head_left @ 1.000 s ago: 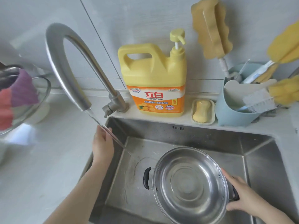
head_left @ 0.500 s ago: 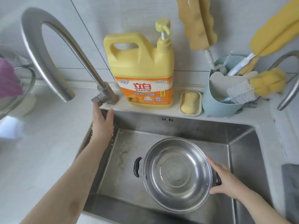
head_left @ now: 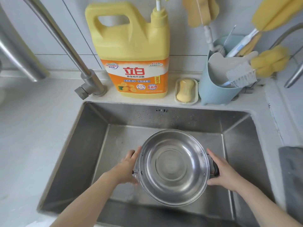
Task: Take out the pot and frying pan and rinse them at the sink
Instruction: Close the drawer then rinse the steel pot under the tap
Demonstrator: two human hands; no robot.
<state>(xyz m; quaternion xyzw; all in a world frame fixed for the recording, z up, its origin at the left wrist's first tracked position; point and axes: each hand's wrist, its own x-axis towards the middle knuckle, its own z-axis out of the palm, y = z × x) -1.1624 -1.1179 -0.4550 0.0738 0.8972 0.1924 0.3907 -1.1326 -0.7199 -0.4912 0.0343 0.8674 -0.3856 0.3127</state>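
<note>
Holding the steel pot (head_left: 173,167) over the sink (head_left: 101,128), we clamp our left hand (head_left: 127,167) and right hand (head_left: 224,172) on its side handles; no water runs from the faucet (head_left: 65,41) above, and the frying pan, unseen, awaits rinsing.

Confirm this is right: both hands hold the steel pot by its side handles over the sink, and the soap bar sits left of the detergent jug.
Not quite: in the head view the soap bar sits right of the detergent jug. Left hand and right hand do hold the steel pot by its handles over the sink.
</note>
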